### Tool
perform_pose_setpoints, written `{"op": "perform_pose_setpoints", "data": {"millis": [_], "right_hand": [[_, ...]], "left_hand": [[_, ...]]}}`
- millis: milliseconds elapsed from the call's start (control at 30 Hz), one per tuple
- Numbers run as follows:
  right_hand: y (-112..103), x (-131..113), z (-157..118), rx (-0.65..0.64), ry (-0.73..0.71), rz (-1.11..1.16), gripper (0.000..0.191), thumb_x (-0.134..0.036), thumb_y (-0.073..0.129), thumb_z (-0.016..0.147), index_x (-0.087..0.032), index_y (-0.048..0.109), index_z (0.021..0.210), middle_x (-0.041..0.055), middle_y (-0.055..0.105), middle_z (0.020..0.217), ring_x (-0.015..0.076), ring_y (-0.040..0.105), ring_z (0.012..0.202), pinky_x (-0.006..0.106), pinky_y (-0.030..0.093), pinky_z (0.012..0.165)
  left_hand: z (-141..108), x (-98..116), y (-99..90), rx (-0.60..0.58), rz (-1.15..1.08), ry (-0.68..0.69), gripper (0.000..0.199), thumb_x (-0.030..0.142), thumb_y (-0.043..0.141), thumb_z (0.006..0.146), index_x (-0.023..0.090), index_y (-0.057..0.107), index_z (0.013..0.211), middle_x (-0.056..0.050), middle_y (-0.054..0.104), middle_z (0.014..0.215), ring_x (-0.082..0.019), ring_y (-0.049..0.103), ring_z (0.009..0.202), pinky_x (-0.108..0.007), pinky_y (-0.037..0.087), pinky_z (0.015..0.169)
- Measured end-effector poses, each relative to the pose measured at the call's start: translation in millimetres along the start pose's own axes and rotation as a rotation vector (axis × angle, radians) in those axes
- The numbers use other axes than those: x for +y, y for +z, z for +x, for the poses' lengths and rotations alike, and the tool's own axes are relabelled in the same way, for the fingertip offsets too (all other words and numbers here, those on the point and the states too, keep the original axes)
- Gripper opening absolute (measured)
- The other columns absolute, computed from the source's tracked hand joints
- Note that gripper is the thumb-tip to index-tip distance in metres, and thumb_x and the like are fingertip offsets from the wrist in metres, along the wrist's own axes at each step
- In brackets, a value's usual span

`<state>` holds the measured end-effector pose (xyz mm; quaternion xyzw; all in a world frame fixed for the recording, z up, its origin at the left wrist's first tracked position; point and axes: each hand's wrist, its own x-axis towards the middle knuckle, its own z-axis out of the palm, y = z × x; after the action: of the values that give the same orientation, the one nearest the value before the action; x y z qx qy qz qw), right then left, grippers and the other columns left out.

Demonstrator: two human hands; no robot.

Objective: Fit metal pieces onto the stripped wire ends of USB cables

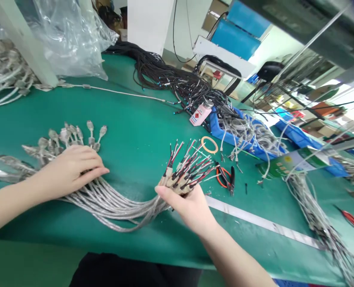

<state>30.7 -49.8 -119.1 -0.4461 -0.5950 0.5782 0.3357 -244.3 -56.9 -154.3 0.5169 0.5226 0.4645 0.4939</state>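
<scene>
A bundle of grey cables [126, 209] lies across the green table, curving from left to centre. My right hand [191, 203] is wrapped round its stripped end, where red, white and black wires [191, 163] fan upward above the thumb. My left hand [78, 171] rests palm down over the other part of the bundle, fingers together and curled over the cables. Just beyond the left fingers, USB-type plugs [65, 135] point away. Whatever lies beneath the left palm is hidden.
Orange-black cutters [226, 177], a tan ring [209, 145] and a metal ruler [263, 221] lie right of the bundle. Behind stand a pink bottle [201, 113] and a blue tray [225, 133] of cables. Black cables [165, 73] pile at the back; a plastic bag [72, 40] is back left.
</scene>
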Motion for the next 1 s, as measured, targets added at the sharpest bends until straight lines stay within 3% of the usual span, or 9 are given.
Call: {"op": "perform_pose_setpoints", "data": {"millis": [67, 133, 200, 300, 400, 467, 633, 833, 1000], "right_hand": [[1.7, -6.6, 2.3, -0.015, -0.019, -0.049, 0.021, -0.037, 0.069, 0.081, -0.018, 0.063, 0.074, 0.0001, 0.058, 0.071, 0.0149, 0.053, 0.069, 0.028, 0.044, 0.065], [2.1, -10.7, 3.4, -0.031, -0.016, -0.061, 0.018, -0.037, 0.068, 0.082, -0.018, 0.066, 0.08, 0.0009, 0.062, 0.075, 0.0159, 0.056, 0.071, 0.029, 0.047, 0.067], [0.5, -12.6, 3.2, -0.04, -0.008, -0.068, 0.02, -0.039, 0.069, 0.082, -0.019, 0.068, 0.084, 0.0019, 0.066, 0.079, 0.0174, 0.06, 0.074, 0.03, 0.049, 0.069], [-8.1, -12.7, 2.2, 0.013, 0.001, -0.011, 0.03, -0.044, 0.075, 0.076, -0.021, 0.064, 0.092, 0.0017, 0.068, 0.081, 0.0178, 0.061, 0.071, 0.031, 0.05, 0.066], [-21.3, -9.5, 3.7, 0.101, -0.019, 0.052, 0.04, -0.047, 0.078, 0.072, -0.022, 0.06, 0.096, 0.0002, 0.064, 0.077, 0.0154, 0.057, 0.065, 0.029, 0.047, 0.061], [-27.4, -5.6, 6.5, 0.143, -0.043, 0.018, 0.035, -0.047, 0.075, 0.074, -0.02, 0.061, 0.089, 0.0003, 0.061, 0.074, 0.0142, 0.054, 0.065, 0.029, 0.045, 0.063], [-24.7, 6.0, 12.5, 0.173, -0.089, 0.039, 0.028, -0.046, 0.07, 0.08, -0.019, 0.062, 0.079, 0.0027, 0.061, 0.083, 0.0112, 0.047, 0.061, 0.027, 0.039, 0.056], [-12.8, 19.7, 10.9, 0.184, -0.046, 0.314, 0.03, -0.049, 0.067, 0.084, -0.021, 0.061, 0.092, 0.0007, 0.063, 0.08, 0.0057, 0.039, 0.047, 0.022, 0.029, 0.042], [-10.4, 25.6, 7.3, 0.042, 0.015, 0.516, 0.026, -0.043, 0.066, 0.086, -0.021, 0.063, 0.1, 0.0006, 0.066, 0.08, 0.0062, 0.047, 0.044, 0.02, 0.033, 0.037]], "left_hand": [[0.4, 17.2, 17.4, -0.157, 0.283, 0.127, 0.011, 0.021, 0.078, 0.072, 0.026, 0.078, 0.082, 0.003, 0.071, 0.09, -0.02, 0.057, 0.097, -0.021, 0.04, 0.092], [4.1, 35.7, 44.4, -0.335, 0.354, 0.064, 0.039, 0.031, 0.083, 0.067, 0.029, 0.076, 0.105, -0.003, 0.072, 0.106, -0.026, 0.062, 0.097, -0.027, 0.047, 0.082], [10.1, 49.1, 76.0, -0.497, 0.244, 0.006, 0.041, 0.03, 0.084, 0.066, 0.028, 0.075, 0.106, -0.004, 0.073, 0.105, -0.028, 0.063, 0.1, -0.031, 0.048, 0.084], [20.8, 52.9, 115.2, -0.676, -0.177, -0.105, 0.014, 0.023, 0.077, 0.072, 0.021, 0.075, 0.086, -0.002, 0.071, 0.081, -0.021, 0.064, 0.078, -0.029, 0.051, 0.073], [27.8, 42.8, 131.8, -0.612, -0.297, -0.176, 0.013, 0.029, 0.07, 0.079, 0.016, 0.068, 0.08, 0.003, 0.056, 0.057, -0.011, 0.048, 0.049, -0.022, 0.038, 0.047], [28.0, 35.1, 133.4, -0.538, -0.336, -0.194, 0.021, 0.034, 0.069, 0.081, 0.016, 0.062, 0.074, 0.006, 0.049, 0.052, -0.009, 0.039, 0.044, -0.021, 0.03, 0.043], [19.2, 25.4, 132.8, -0.326, -0.415, -0.219, 0.023, 0.035, 0.068, 0.081, 0.016, 0.06, 0.07, 0.003, 0.054, 0.059, -0.011, 0.047, 0.055, -0.023, 0.039, 0.054], [19.8, 19.9, 132.8, -0.023, -0.574, -0.403, 0.015, 0.027, 0.078, 0.072, 0.015, 0.072, 0.079, -0.003, 0.072, 0.078, -0.018, 0.062, 0.078, -0.028, 0.049, 0.074], [22.4, 19.6, 123.1, -0.047, -0.675, -0.444, 0.014, 0.027, 0.079, 0.072, 0.017, 0.069, 0.073, 0.003, 0.056, 0.057, -0.011, 0.051, 0.058, -0.021, 0.046, 0.057]]}}
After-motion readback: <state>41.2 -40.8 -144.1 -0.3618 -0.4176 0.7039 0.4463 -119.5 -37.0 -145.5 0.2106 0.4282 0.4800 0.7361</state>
